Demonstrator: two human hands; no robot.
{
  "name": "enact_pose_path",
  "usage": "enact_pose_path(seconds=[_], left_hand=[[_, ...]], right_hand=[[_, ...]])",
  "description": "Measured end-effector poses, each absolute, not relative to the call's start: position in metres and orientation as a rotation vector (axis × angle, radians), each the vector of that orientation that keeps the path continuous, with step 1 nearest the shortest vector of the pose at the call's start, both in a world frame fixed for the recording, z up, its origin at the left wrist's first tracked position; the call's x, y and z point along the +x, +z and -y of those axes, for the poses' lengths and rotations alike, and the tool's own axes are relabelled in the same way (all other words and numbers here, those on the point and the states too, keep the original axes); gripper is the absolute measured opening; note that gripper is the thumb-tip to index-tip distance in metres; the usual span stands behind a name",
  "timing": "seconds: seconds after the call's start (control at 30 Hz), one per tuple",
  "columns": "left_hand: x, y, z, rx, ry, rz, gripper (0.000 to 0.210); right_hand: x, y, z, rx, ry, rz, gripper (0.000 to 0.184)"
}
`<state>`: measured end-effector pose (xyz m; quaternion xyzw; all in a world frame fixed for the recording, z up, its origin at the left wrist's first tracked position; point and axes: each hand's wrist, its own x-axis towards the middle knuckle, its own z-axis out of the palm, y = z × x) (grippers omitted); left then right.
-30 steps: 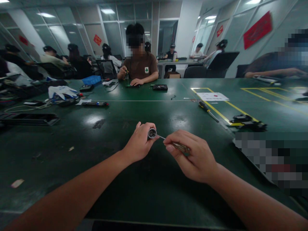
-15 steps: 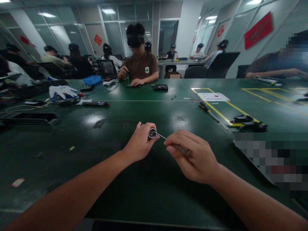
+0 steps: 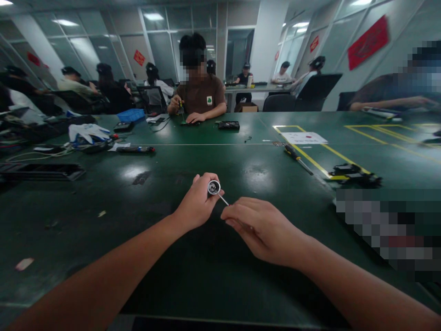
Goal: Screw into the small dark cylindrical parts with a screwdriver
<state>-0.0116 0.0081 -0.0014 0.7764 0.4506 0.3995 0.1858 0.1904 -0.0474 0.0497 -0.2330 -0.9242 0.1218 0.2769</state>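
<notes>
My left hand [image 3: 197, 202] is closed around a small round metal cylinder [image 3: 214, 187], its ringed open end turned toward me. Dark parts show inside that end, too small to make out. In my right hand [image 3: 265, 230] is a screwdriver [image 3: 223, 199]; only its thin shaft shows, since my fingers cover the handle. The shaft slants up to the left and meets the lower right of the cylinder's rim. Both hands are above the green table [image 3: 179, 285].
Another screwdriver [image 3: 292, 153] lies right of centre, near black parts [image 3: 354, 174] and a paper sheet [image 3: 305, 138]. At left are white gloves [image 3: 88, 133], a black tray-like frame [image 3: 43, 171] and a dark cylindrical tool [image 3: 136, 150]. A co-worker [image 3: 200, 94] sits opposite.
The cylinder has moved slightly up and left, with its open end turned more toward me. My right hand has moved left and rolled over, so the screwdriver's handle is now hidden.
</notes>
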Motion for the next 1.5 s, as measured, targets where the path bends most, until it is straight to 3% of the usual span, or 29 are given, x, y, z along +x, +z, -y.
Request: enact_pose_path(seconds=[0.4, 0.63, 0.87, 1.5], left_hand=[[-0.012, 0.001, -0.008, 2.147, 1.155, -1.278, 0.015], [-0.012, -0.002, -0.008, 2.208, 1.130, -1.290, 0.018], [-0.010, -0.006, -0.011, 2.207, 1.131, -1.254, 0.019], [-0.022, -0.009, -0.029, 2.148, 1.275, -1.292, 0.012]], right_hand=[[0.185, 0.044, 0.048, -0.600, 0.127, 2.474, 0.024], [0.196, 0.053, 0.049, -0.624, 0.056, 2.256, 0.012], [0.195, 0.048, 0.045, -0.616, 0.073, 2.284, 0.021], [0.194, 0.051, 0.043, -0.719, 0.130, 2.168, 0.016]])
